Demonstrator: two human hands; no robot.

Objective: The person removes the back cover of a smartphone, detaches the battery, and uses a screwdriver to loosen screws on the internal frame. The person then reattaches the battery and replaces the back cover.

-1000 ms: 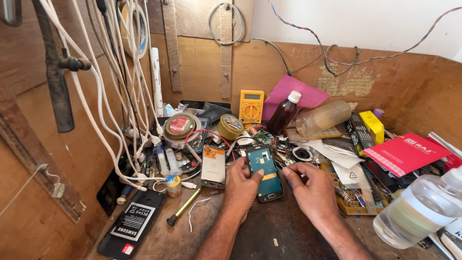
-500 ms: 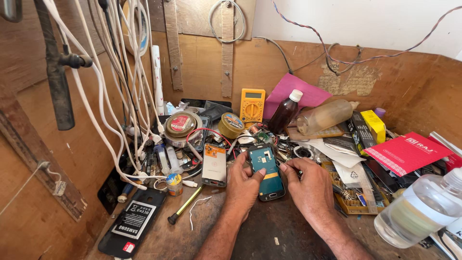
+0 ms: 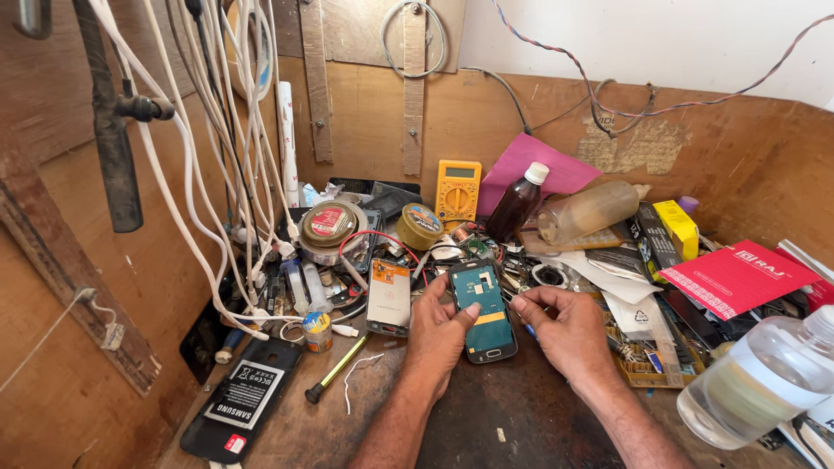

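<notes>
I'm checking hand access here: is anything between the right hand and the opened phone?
Nothing visible. The right hand lies just beside the phone, fingertips at its edge with a thin tool. The left hand already rests on the phone.

Our two bare forearms come up from the bottom edge and lean in toward each other, wrists low, both hands lying palm down and close together. Our left hand (image 3: 439,334) is loosely curled, its thumb stretched out to the right with the tip pressed down and the other fingers folded beneath. Our right hand (image 3: 569,330) sits just beside it, fingers bent and drawn together, thumb and forefinger pinched toward the left.
</notes>
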